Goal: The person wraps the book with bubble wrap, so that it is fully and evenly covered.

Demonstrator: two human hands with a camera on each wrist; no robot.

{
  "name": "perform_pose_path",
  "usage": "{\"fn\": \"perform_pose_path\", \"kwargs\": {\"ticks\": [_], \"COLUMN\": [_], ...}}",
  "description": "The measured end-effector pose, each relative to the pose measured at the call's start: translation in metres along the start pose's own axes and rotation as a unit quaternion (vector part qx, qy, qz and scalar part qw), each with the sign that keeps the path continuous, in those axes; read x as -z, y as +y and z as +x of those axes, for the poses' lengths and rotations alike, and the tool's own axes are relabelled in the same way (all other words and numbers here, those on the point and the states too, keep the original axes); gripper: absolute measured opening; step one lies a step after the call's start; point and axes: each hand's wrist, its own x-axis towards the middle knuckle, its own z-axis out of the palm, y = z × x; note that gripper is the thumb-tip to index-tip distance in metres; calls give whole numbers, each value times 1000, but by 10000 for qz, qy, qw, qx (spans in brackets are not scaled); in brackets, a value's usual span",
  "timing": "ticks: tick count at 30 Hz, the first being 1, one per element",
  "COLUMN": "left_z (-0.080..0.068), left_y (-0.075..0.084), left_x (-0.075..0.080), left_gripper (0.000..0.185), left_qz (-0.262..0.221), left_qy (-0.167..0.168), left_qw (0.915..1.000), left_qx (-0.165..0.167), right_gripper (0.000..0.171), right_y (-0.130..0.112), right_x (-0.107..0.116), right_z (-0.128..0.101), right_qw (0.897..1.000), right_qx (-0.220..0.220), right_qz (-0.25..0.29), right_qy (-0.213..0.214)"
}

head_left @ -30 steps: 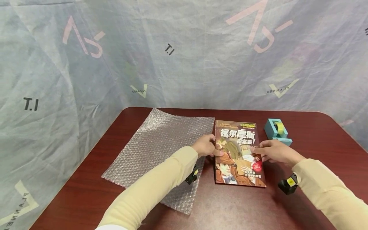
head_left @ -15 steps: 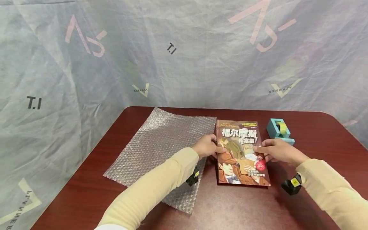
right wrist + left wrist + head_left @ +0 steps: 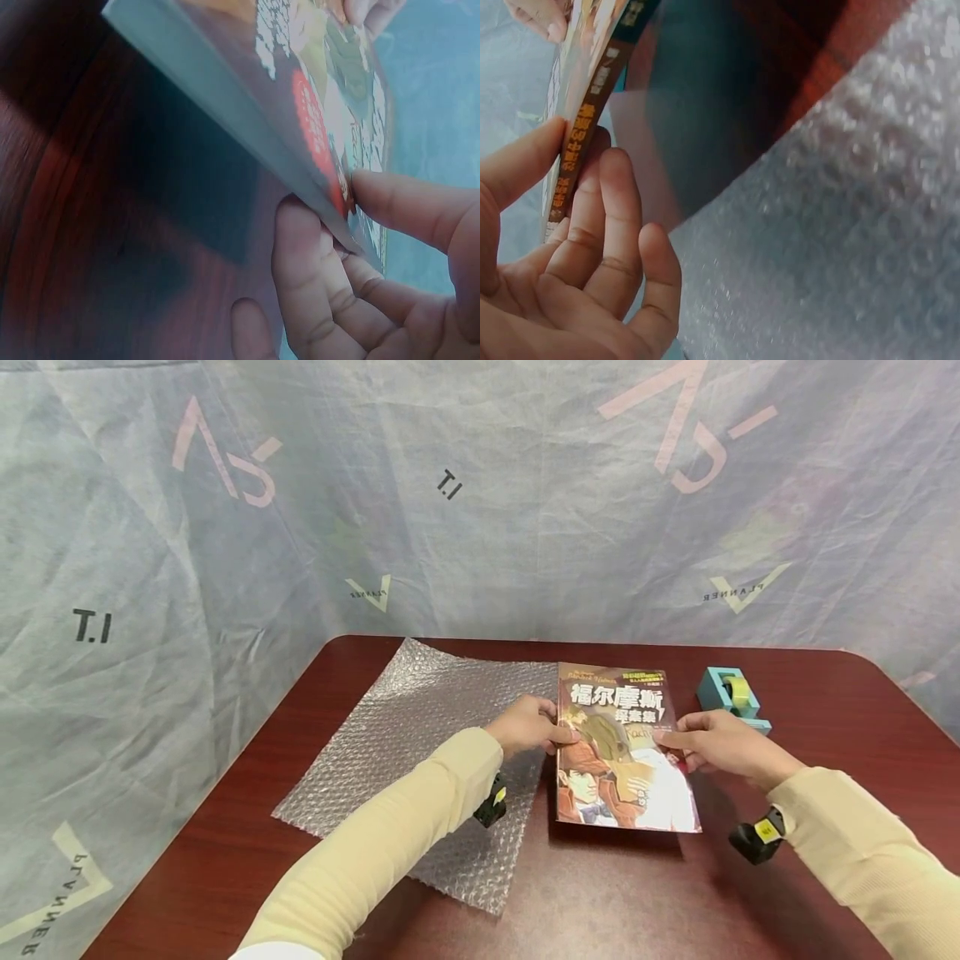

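A book [image 3: 607, 752] with a glossy illustrated cover is held up off the table between both hands. My left hand [image 3: 522, 727] pinches its left edge, thumb on the cover and fingers underneath; the left wrist view shows the brown spine [image 3: 585, 127] in that grip. The right hand [image 3: 727, 747] pinches the opposite edge the same way, and in the right wrist view the page edges [image 3: 217, 112] hang above the table. Left of the book, a sheet of bubble wrap [image 3: 420, 727] lies flat, partly hidden by my left forearm.
A light-blue tape dispenser [image 3: 723, 689] with a yellowish roll stands behind the right hand. The dark red table [image 3: 600, 893] ends at its back edge before a grey printed cloth [image 3: 525, 510].
Both hands have raised the book off the table and shifted it slightly left over the last half second. Its cover now catches a bright glare. The bubble wrap stays in place.
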Motion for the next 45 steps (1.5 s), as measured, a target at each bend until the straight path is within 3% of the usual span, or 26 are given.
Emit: {"fn": "perform_pose_path", "kwargs": {"ticks": [3,10,16,31,36,41,45], "left_z": [-1,-10,-17,-30,-38,-43,-45], "left_y": [1,2,-2,-24,-27,-32,-38], "left_x": [9,34,61,112,122,133,142], "left_gripper": [34,25,36,63,58,35,39], "left_qz": [-38,-36,-60,305,423,472,430], "left_qy": [-68,-195,-248,44,183,289,361], "left_qw": [10000,9998,9996,9986,9978,9976,9971], "left_qx": [35,65,147,428,466,414,511], "right_gripper": [35,31,32,26,23,22,25], "right_y": [-7,-32,-57,-100,-112,-122,-127], "right_x": [-1,-11,-24,-54,-62,-71,-81], "right_z": [1,5,12,34,42,50,58], "right_qw": [10000,9996,9993,9963,9940,9922,9913], "right_qx": [78,149,102,307,232,101,43], "right_qz": [43,232,331,788,1064,1239,1315], "right_qy": [-15,76,146,142,83,13,-33]}}
